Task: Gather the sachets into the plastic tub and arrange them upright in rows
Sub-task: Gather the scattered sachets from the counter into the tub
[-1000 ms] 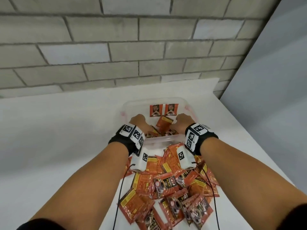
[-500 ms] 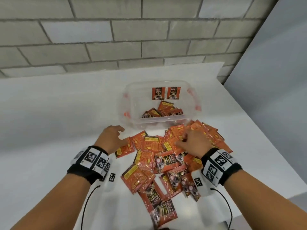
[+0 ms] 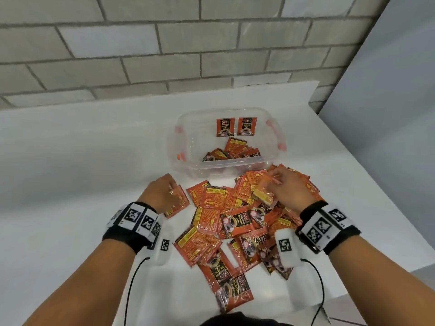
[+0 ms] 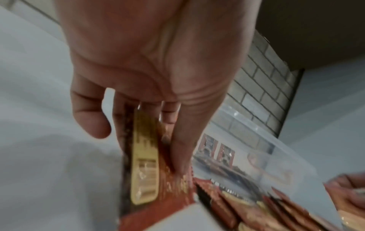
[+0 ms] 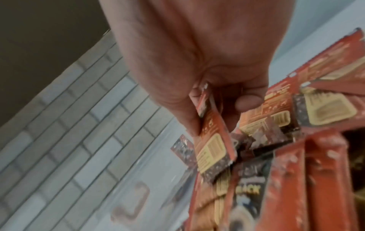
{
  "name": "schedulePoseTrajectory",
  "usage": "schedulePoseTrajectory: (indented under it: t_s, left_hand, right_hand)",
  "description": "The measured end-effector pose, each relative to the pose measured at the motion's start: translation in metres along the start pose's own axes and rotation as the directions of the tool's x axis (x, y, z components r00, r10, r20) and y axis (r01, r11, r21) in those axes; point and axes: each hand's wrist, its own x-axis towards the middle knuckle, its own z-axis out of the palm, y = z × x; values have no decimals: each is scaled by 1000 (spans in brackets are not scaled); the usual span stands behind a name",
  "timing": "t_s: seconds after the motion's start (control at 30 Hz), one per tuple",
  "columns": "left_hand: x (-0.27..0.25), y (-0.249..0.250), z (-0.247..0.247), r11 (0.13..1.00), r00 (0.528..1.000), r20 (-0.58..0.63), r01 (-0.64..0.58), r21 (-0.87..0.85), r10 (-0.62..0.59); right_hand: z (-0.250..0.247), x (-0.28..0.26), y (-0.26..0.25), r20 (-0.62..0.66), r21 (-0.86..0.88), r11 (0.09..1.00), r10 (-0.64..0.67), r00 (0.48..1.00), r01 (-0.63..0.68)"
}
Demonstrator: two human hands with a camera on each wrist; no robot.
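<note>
Left hand (image 3: pixel 162 194) pinching one sachet (image 3: pixel 177 203) at pile's (image 3: pixel 235 220) left edge; right hand (image 3: pixel 288 189) grasping another sachet (image 3: pixel 263 191) near plastic tub (image 3: pixel 181 128). Pile mostly on tabletop (image 3: pixel 70 172). Risk: slick foil slipping, landing flat, toppling two upright sachets (image 3: pixel 236 127).

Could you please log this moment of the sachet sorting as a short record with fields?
tub: clear plastic tub on the white table
upright: two sachets standing at the far wall
loose in tub: a few sachets lying flat
pile: sachets on the table, in front of the tub
left hand: pinches one sachet
right hand: grips a sachet at the pile
</note>
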Motion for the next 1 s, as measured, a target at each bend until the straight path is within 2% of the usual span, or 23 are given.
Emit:
schedulePoseTrajectory:
  t_s: [0.1,0.2,0.3,0.4,0.5,0.77,1.0]
  left_hand:
    - [-5,4,-2,985,996,45,-64,-161,73]
    - [-6,16,7,960,980,125,-122,-250,157]
    - [-1,30,26,976,966,191,-143,-165,174]
    - [1,39,41,988,978,145,-145,-45,150]
    - [6,44,48,989,985,98,-148,25,145]
    - [7,58,57,983,991,68,-127,135,118]
    - [7,64,56,995,991,96,-92,31,89]
  right_hand:
    - [-11,9,4,-51,126,987,109,993,-101]
    - [-9,18,6,-72,83,984,162,984,-156]
    - [0,20,0,-51,-88,983,159,986,-163]
    - [9,22,-3,1,-190,971,149,989,-146]
    - [13,24,-5,1,-245,958,154,988,-150]
    - [21,23,-8,-52,-252,953,162,985,-170]
    - [17,21,-5,-101,-71,978,188,977,-195]
